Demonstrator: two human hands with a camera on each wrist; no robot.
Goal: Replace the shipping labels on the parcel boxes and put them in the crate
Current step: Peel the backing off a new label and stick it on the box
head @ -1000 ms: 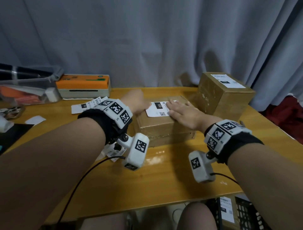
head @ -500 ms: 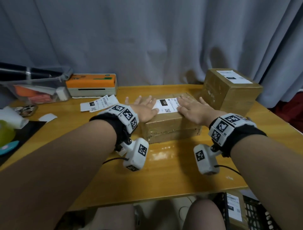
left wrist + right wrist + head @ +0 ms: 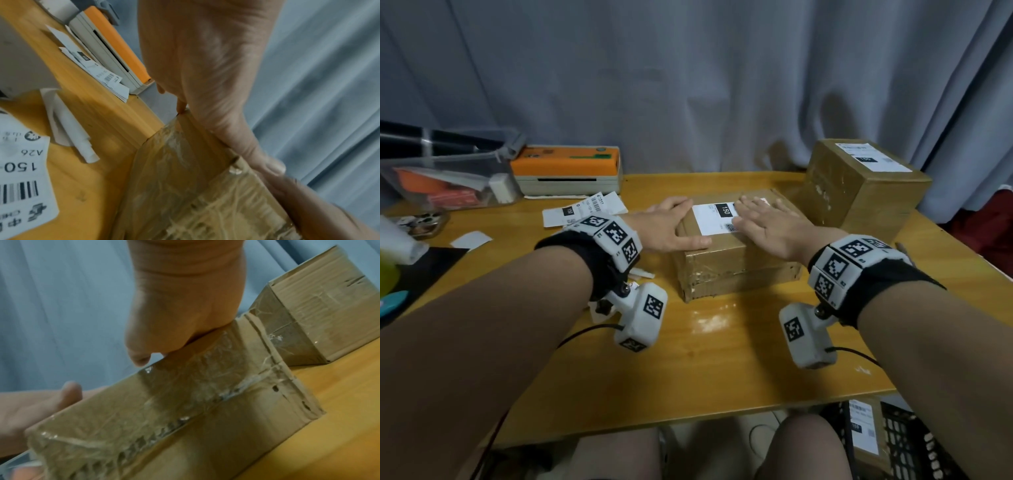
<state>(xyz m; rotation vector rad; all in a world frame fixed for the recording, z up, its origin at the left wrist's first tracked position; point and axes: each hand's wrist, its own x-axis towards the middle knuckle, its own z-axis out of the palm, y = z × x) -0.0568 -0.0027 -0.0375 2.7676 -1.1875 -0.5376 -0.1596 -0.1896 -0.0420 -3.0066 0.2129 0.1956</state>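
A flat taped cardboard parcel (image 3: 736, 270) lies mid-table with a white shipping label (image 3: 714, 219) marked 150 on top. My left hand (image 3: 671, 229) rests flat on the parcel's left top edge, thumb along the near corner. My right hand (image 3: 767, 224) lies flat with straight fingers over the label's right part. A taller parcel (image 3: 859, 192) with its own label stands at the back right. In the left wrist view my palm (image 3: 205, 65) lies on the taped parcel (image 3: 185, 194). The right wrist view shows my right hand (image 3: 174, 313) on the parcel (image 3: 164, 410).
Loose labels (image 3: 585, 212) and an orange-topped label printer (image 3: 566, 169) sit at the back left beside a clear bin (image 3: 448, 181). Peeled paper (image 3: 68, 126) lies near my left wrist. A black crate (image 3: 907, 442) holding a labelled parcel stands below the table's front right edge.
Both hands have settled flat on the parcel; my left hand slid to its left edge and my right hand moved onto the label's right side. The head view shifted left.
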